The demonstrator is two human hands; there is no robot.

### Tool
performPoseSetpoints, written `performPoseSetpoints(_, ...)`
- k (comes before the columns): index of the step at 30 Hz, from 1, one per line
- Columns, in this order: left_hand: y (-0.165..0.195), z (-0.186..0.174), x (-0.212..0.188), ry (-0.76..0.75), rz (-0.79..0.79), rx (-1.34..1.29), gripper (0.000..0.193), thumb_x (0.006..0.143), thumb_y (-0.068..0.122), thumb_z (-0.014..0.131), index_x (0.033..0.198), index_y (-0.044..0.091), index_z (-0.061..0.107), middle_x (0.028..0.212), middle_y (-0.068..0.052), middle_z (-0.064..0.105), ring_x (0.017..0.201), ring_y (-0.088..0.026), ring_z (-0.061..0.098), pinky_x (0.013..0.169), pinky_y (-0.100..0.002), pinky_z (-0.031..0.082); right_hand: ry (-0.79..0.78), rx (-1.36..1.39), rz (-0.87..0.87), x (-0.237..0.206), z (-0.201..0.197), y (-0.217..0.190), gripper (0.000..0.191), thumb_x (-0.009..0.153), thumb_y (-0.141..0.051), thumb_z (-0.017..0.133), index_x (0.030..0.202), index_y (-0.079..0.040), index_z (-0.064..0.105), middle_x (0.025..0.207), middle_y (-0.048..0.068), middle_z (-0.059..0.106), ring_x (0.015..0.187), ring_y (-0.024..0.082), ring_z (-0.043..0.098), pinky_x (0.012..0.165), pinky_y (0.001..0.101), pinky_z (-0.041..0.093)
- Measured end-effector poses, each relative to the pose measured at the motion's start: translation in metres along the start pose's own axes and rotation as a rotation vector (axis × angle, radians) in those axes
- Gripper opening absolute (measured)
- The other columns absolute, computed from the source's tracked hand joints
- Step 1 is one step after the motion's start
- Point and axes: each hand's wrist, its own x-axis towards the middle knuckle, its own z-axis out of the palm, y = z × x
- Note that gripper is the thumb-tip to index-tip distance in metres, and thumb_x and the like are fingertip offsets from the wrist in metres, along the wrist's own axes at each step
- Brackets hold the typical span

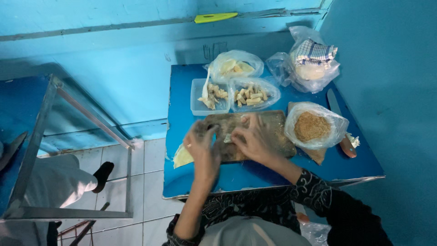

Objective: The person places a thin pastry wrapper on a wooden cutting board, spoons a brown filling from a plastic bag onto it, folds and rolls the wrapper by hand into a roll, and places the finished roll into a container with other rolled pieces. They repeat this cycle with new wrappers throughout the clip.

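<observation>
Working over: a wooden cutting board (268, 136) on the blue table (255, 175).
Left hand (202, 146): fingers curled, blurred; grip cannot be told.
Right hand (255, 139): fingers bent down onto the board, touching a small pale piece (227, 138) between both hands.
Nearby: bag of crumbs (314, 127), right of the board.

A single head-worn camera looks steeply down from above the person, whose own grey head covering (251, 233) fills the lower edge of the frame. It faces forward across the small blue-topped table (268, 175) toward the blue wall beyond its far edge. The view is fairly close: the whole tabletop fits, with white floor tiles (152, 191) off its left edge.
</observation>
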Motion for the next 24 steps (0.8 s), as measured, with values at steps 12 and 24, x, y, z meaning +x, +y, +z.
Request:
performPoseSetpoints(12, -0.056, -0.079, -0.03, 0.17, -0.271, 0.262, 0.036, 0.09, 0.019, 0.078, 0.125, 0.015, 0.072, 0.158, -0.024, 0.034, 0.133, -0.043, 0.037, 0.111, -0.056, 0.03, -0.178, -0.204, 0.058, 0.054, 0.013, 0.004, 0.036, 0.099, -0.045, 0.06, 0.095, -0.009, 0.063, 0.119, 0.014, 0.046, 0.114, 0.032, 0.042, 0.087, 0.0517, 0.034)
performPoseSetpoints(24, -0.061, -0.073, -0.038, -0.005, -0.219, 0.394, 0.03, 0.09, 0.034, 0.074, 0.115, 0.018, 0.077, 0.155, -0.021, 0.041, 0.137, -0.04, 0.037, 0.112, -0.066, 0.02, 0.116, -0.349, -0.325, -0.01, -0.005, 0.002, 0.034, 0.091, -0.026, 0.066, 0.121, -0.016, 0.074, 0.133, 0.011, 0.054, 0.119, 0.029, 0.049, 0.098, 0.0556, 0.034)
